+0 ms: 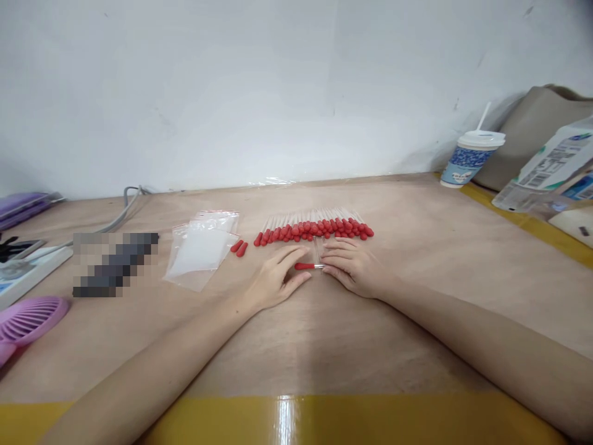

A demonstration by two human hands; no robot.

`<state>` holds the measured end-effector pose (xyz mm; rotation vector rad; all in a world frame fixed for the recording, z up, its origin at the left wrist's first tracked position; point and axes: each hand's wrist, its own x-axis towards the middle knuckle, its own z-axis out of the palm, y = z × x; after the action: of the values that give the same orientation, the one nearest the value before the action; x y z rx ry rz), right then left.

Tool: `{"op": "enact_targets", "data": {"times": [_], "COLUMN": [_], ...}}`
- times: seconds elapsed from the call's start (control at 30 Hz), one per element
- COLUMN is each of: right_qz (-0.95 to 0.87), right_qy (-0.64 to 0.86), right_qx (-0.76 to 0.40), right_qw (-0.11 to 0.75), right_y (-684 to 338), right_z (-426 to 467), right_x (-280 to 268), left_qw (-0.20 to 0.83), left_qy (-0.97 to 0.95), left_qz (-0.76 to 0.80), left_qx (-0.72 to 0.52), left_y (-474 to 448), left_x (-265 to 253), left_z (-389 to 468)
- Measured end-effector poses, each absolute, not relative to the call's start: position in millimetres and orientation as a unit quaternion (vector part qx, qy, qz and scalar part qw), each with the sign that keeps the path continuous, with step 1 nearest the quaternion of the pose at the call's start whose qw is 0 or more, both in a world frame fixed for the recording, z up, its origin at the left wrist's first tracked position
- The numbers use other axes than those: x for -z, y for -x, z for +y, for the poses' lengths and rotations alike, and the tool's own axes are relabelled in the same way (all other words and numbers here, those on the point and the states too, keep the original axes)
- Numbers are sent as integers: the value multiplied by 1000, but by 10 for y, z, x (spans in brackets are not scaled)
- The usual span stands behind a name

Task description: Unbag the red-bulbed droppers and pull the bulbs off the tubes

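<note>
A glass dropper with a red rubber bulb (304,266) lies crosswise between my hands, its clear tube pointing right. My left hand (278,275) curves around the bulb with thumb and fingers apart, and I see no clear contact. The thumb and fingers of my right hand (354,267) close on the dropper's tube, most of which they hide. Under that hand's fingertips, clear glass tubes (317,247) show in part. Just beyond is a wide pile of red-bulbed droppers (315,228), bulbs toward me. Two loose red bulbs (239,248) rest left of the pile.
Clear zip bags (199,247) overlap left of the bulbs. Farther left are a pixelated dark object (115,266), a pink fan (34,321) and a grey cable (120,216). A lidded paper cup (471,157) and plastic packaging (551,164) stand at the right by the wall.
</note>
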<state>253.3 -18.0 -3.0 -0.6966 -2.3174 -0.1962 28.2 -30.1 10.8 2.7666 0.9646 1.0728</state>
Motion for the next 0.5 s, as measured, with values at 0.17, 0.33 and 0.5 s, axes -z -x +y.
{"op": "enact_targets", "data": {"times": [0.17, 0.33, 0.5], "right_qz": [-901, -896, -894], "right_qy": [244, 226, 202], "right_qx": [62, 29, 11], "right_qw": [352, 382, 401], "right_y": [-2478, -2445, -2415], "right_z": [-218, -200, -197], "right_x": [5, 74, 94], "left_qw": [-22, -77, -111], "left_qy": [-901, -901, -902], "left_qz": [267, 228, 215], "left_qx": [-342, -360, -357], "left_y": [-367, -388, -394], "left_x": [-59, -34, -73], "left_z": [-248, -239, -264]}}
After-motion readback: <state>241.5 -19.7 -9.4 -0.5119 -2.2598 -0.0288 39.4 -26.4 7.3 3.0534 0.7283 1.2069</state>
